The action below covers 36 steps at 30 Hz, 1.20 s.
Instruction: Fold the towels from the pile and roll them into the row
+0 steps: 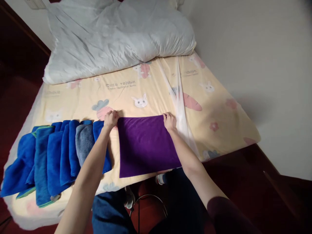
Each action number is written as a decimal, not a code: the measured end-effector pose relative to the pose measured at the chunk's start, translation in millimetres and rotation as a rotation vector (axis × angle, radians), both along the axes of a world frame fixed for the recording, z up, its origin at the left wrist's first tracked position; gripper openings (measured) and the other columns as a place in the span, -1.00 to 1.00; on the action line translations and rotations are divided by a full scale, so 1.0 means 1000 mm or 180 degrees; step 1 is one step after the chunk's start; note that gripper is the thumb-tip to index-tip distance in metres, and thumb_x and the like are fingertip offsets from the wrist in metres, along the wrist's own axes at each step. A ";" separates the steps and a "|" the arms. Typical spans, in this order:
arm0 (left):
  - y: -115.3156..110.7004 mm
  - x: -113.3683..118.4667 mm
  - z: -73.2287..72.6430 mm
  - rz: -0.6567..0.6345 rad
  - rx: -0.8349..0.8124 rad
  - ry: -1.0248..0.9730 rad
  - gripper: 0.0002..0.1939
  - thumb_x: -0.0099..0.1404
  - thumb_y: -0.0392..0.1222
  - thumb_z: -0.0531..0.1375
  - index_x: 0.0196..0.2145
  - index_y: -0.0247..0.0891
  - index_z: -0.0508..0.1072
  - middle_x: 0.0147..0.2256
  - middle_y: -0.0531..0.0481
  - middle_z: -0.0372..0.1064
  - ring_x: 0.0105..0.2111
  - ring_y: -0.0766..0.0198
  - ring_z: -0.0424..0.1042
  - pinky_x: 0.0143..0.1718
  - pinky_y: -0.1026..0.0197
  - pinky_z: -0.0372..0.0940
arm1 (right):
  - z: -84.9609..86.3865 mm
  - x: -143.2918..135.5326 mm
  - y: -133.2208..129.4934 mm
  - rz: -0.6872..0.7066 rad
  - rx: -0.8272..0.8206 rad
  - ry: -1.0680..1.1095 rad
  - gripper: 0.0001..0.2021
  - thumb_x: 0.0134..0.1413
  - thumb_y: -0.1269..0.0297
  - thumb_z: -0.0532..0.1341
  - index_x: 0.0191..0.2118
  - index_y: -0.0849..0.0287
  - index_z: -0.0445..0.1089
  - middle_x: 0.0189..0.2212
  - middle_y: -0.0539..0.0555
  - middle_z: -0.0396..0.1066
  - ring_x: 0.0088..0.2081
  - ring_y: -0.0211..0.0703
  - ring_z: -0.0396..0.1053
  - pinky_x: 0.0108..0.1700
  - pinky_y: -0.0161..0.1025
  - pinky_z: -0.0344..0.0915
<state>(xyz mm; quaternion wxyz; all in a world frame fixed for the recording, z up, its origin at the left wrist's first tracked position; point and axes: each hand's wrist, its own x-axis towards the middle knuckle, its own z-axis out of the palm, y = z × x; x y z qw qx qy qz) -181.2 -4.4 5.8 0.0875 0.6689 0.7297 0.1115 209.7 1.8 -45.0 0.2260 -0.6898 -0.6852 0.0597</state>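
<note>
A purple towel (146, 146) lies flat near the front edge of the bed, spread as a rough rectangle. My left hand (111, 119) pinches its far left corner with the fingers closed. At the far right corner my right hand (170, 121) grips the cloth, fingers curled over the edge. Left of the purple towel, several folded blue towels (55, 156) lie overlapping in a row, some with green edging. A grey-blue folded towel (84, 139) is among them, partly hidden behind my left forearm.
A yellow sheet (151, 87) printed with rabbits and carrots covers the bed. A pale grey quilt (122, 35) is bunched along the far side. White walls (248, 48) rise behind and to the right. Below the bed edge are my legs and a dark red floor (255, 182).
</note>
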 end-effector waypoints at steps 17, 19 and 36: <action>-0.077 0.060 -0.047 -0.0245 0.0429 -0.0202 -0.30 0.46 0.16 -0.05 0.41 -0.24 0.11 0.46 -0.13 -0.19 0.46 -0.06 -0.28 0.44 -0.25 -0.28 | 0.003 -0.002 -0.051 0.1195 -0.0424 -0.0406 -0.38 0.45 0.01 -0.18 0.48 0.18 -0.07 0.48 0.10 -0.19 0.49 -0.05 -0.25 0.49 0.09 -0.28; -0.075 0.059 -0.048 -0.0239 0.0430 -0.0196 -0.30 0.46 0.17 -0.05 0.41 -0.24 0.09 0.46 -0.12 -0.20 0.46 -0.04 -0.28 0.44 -0.23 -0.30 | 0.000 0.002 -0.043 0.1132 -0.0424 -0.0403 -0.37 0.45 0.01 -0.19 0.48 0.21 -0.10 0.49 0.10 -0.21 0.49 -0.05 -0.27 0.49 0.09 -0.30; -0.230 0.119 -0.025 -0.0926 0.0144 -0.0169 -0.39 0.50 -0.03 -0.08 0.43 -0.18 0.05 0.46 -0.08 -0.23 0.46 0.04 -0.26 0.44 -0.20 -0.27 | 0.025 0.011 -0.152 0.1309 -0.0650 -0.0420 -0.40 0.46 0.09 -0.15 0.48 0.20 -0.10 0.48 0.13 -0.20 0.49 -0.05 -0.26 0.48 0.14 -0.30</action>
